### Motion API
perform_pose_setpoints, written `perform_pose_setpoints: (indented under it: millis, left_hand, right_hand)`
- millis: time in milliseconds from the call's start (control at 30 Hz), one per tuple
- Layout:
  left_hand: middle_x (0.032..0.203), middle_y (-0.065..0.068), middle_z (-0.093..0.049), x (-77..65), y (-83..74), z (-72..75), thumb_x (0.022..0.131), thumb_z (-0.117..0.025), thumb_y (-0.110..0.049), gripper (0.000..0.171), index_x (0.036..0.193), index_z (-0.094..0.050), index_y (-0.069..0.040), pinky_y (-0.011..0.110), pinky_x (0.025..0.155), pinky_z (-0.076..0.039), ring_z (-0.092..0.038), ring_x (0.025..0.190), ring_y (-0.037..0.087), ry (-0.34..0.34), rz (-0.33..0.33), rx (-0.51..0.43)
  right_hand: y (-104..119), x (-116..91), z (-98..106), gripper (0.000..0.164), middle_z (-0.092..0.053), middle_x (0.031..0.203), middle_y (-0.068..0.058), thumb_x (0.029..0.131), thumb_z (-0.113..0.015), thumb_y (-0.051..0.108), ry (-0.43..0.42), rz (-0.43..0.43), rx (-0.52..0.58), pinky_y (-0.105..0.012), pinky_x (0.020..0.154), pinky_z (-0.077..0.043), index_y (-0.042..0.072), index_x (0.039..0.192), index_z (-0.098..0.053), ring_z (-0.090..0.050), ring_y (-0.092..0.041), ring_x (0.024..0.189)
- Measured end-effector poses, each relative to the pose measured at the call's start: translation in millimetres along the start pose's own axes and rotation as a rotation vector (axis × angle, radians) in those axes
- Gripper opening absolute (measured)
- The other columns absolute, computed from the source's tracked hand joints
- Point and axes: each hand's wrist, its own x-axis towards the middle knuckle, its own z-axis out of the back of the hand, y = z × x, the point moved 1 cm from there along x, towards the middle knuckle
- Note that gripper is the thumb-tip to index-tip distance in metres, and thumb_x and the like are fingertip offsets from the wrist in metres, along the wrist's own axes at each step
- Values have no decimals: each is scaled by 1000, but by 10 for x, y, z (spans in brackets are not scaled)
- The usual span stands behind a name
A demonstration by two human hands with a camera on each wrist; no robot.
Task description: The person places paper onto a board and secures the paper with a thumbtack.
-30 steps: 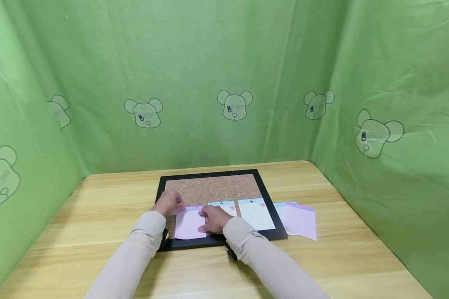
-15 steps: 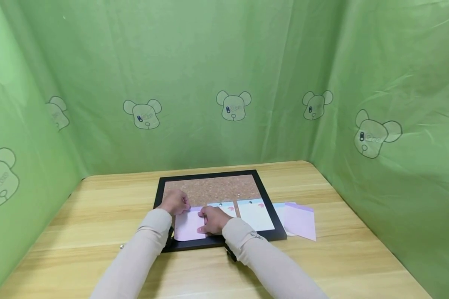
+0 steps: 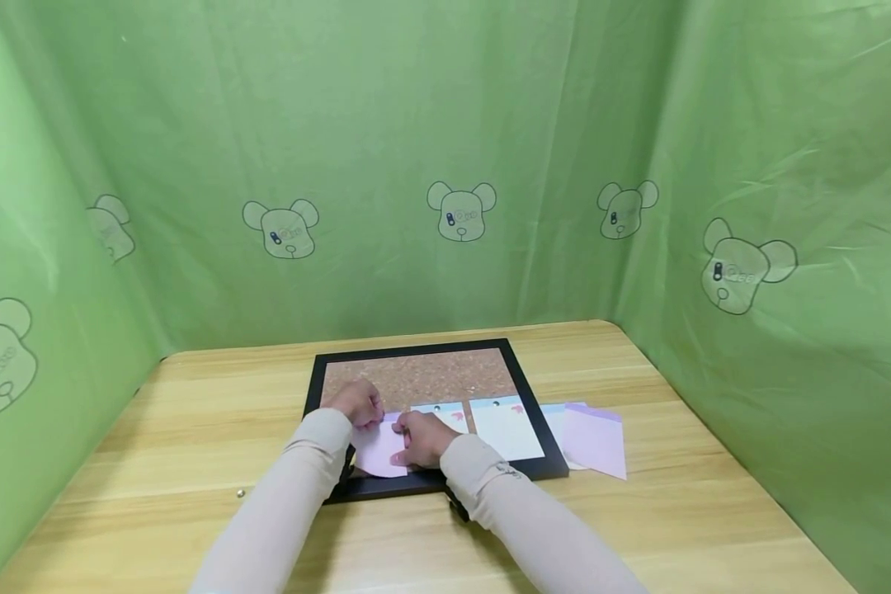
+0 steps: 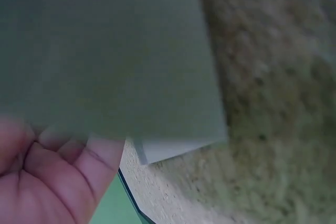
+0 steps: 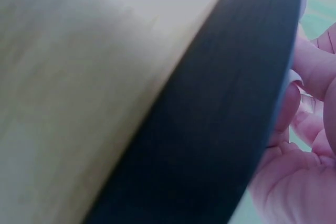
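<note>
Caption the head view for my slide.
Left hand and right hand at a lilac note over a corkboard, two white notes alongside.

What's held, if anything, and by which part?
Cannot tell: left grip curls at top edge of purple note over corkboard, right grip touches the note's right side.

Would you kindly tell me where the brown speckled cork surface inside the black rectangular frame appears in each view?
Head: the brown speckled cork surface lies below centre, inside the black rectangular frame.
Left wrist: it fills the right side and reaches the bottom.
Right wrist: not visible.
Shared landmark: the frame, a thin dark strip at bottom in the left wrist view, a broad diagonal band in the right.
</note>
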Motion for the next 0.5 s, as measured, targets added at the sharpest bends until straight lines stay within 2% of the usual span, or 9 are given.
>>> perform_pose_setpoints:
  millis: [167,333,500]
  left_hand:
    - [64,5,-60,53,-30,-7,83,-67,5,16,70,-65,-5,21,48,-44,-53,58,16,32,59,9]
    - [62,6,-55,91,-23,-40,82,-64,5,17,69,-63,-5,21,45,-41,-49,54,15,56,126,-27]
    - [64,6,-56,112,-10,-55,82,-67,2,17,68,-64,-6,22,48,-42,-50,58,17,9,116,21]
  right_hand:
    - [2,-17,12,49,-54,69,0,80,-81,15,-12,29,-6,-22,58,-43,-3,122,-61,-50,-9,59]
    - [7,-42,13,48,-54,67,1,79,-82,13,-22,68,-1,-21,56,-43,-4,119,-61,-50,-8,58]
    - [12,-45,19,48,-54,66,1,79,-81,13,-23,68,-1,-21,56,-42,-5,119,-61,-50,-8,58]
